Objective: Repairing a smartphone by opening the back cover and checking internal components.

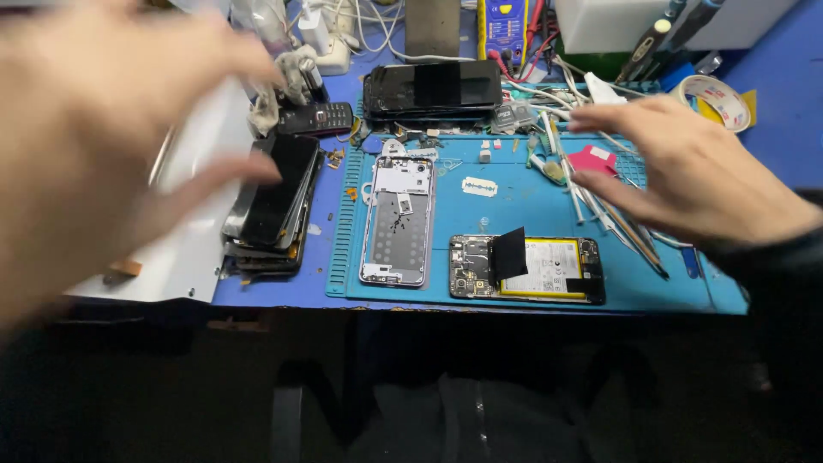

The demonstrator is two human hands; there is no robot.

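Tweezers just under right hand, fingers spread apart, left hand open, blurred.

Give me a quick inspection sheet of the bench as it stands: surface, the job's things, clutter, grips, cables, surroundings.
Surface: blue repair mat on a blue bench.
Job's things: opened phone with its battery showing, lying flat on the mat; pale phone frame to its left, apart from it.
Clutter: razor blade, pink pick, tweezers and thin tools, stack of dark screens, tape roll.
Grips: left hand blurred, open, raised above the screen stack; right hand open, fingers spread over the thin tools, holding nothing.
Cables: white leads and red probe wires at the back edge.
Surroundings: multimeter, white metal sheet on the left.
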